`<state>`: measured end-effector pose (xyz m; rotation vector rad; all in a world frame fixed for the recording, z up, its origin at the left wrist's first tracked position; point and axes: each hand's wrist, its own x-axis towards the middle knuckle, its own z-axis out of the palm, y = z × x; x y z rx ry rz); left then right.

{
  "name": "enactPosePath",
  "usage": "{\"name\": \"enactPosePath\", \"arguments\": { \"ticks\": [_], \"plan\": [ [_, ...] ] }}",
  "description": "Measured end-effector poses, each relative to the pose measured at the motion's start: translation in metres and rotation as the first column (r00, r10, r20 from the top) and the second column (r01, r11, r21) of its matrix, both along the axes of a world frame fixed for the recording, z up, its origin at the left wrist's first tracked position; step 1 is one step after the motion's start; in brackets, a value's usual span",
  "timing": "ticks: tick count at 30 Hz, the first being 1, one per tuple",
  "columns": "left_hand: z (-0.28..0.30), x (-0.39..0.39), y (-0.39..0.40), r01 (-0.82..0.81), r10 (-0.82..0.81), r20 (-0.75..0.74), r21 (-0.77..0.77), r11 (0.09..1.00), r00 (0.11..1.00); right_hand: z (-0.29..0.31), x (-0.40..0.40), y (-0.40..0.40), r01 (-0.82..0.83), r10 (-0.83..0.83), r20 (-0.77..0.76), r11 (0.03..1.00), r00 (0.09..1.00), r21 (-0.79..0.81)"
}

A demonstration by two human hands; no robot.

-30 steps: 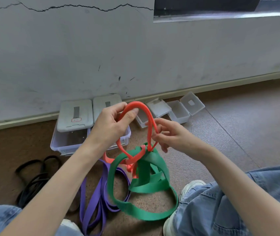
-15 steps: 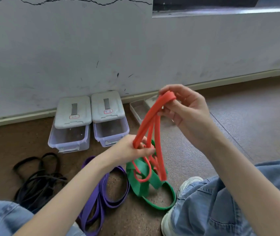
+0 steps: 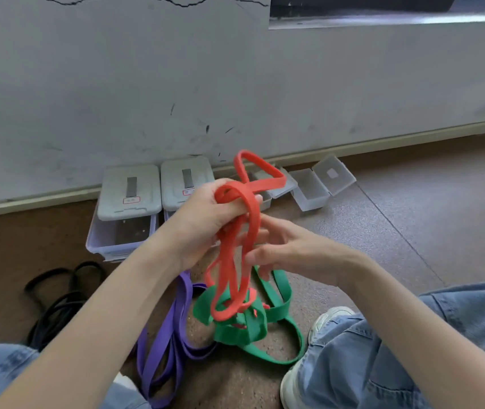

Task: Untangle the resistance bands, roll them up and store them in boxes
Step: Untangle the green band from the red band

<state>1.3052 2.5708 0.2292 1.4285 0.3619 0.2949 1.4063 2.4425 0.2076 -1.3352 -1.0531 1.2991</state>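
Note:
My left hand grips the upper loops of the red band at chest height, and one loop sticks up above my fingers. The band's lower loops hang down into the tangled green band on the floor. My right hand is just right of the hanging red strands, fingers spread and mostly straight, touching them. A purple band lies on the floor at the left of the green one. Black bands lie further left.
Two lidded clear boxes stand against the grey wall. Small open boxes lie to their right, partly hidden by the red loop. My jean-clad knees and white shoe frame the bands on the brown floor.
My left hand rose and now grips the red band's top loops. My right hand let go of the top and dropped beside the hanging strands. The red loops hang lower into the green band.

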Motion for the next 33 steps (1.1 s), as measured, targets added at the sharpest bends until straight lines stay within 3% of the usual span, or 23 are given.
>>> {"name": "enactPosePath", "arguments": {
  "ticks": [2,4,6,9,11,14,16,19,21,23,25,28,31,33],
  "plan": [
    [-0.002,-0.001,0.004,-0.026,0.028,0.036,-0.046,0.999,0.999,-0.003,-0.005,0.001,0.039,-0.039,0.128,0.999,0.991,0.008],
    [-0.007,-0.001,0.01,-0.002,0.011,0.083,-0.102,0.995,0.996,-0.005,-0.007,0.005,0.181,-0.191,0.178,0.981,0.965,0.072],
    [-0.018,-0.005,0.018,0.097,-0.077,0.125,-0.167,0.981,0.989,-0.004,-0.002,0.004,0.31,-0.32,0.07,0.942,0.945,0.128],
    [-0.045,-0.014,0.016,0.172,-0.173,0.013,-0.211,0.962,0.985,0.006,0.009,0.0,0.381,-0.331,-0.248,0.905,0.91,0.188],
    [-0.062,-0.014,-0.002,0.253,-0.259,-0.105,-0.067,0.965,0.96,0.012,0.013,0.0,0.393,-0.294,-0.364,0.888,0.884,0.239],
    [-0.069,-0.006,-0.014,0.316,-0.272,-0.206,0.227,0.921,0.94,0.016,0.015,0.002,0.46,-0.338,-0.406,0.851,0.849,0.252],
    [-0.064,-0.006,-0.007,0.319,-0.264,-0.224,0.264,0.91,0.938,0.016,0.021,0.002,0.522,-0.414,-0.386,0.819,0.824,0.236],
    [-0.05,-0.013,0.005,0.262,-0.232,-0.182,0.163,0.951,0.956,0.012,0.036,-0.002,0.598,-0.544,-0.287,0.787,0.788,0.152],
    [-0.046,-0.018,0.015,0.171,-0.165,-0.16,0.025,0.985,0.973,0.004,0.042,-0.005,0.572,-0.567,-0.156,0.82,0.809,-0.015],
    [-0.046,-0.018,0.022,0.037,-0.048,-0.189,-0.063,0.997,0.981,-0.008,0.041,-0.01,0.478,-0.486,0.043,0.834,0.873,-0.275],
    [-0.048,-0.017,0.024,-0.079,0.073,-0.264,-0.01,0.997,0.962,-0.017,0.039,-0.011,0.459,-0.379,0.264,0.792,0.887,-0.402],
    [-0.051,-0.012,0.019,-0.174,0.184,-0.311,0.059,0.983,0.933,-0.012,0.039,-0.014,0.529,-0.343,0.531,0.811,0.775,-0.249],
    [-0.041,-0.008,0.011,-0.146,0.145,-0.235,0.014,0.989,0.961,-0.004,0.02,-0.01,0.258,-0.156,0.458,0.951,0.875,-0.169],
    [-0.029,-0.008,0.007,-0.077,0.075,-0.143,-0.007,0.997,0.987,-0.013,0.006,-0.002,0.241,-0.143,0.579,0.966,0.803,-0.094]
  ]
}}
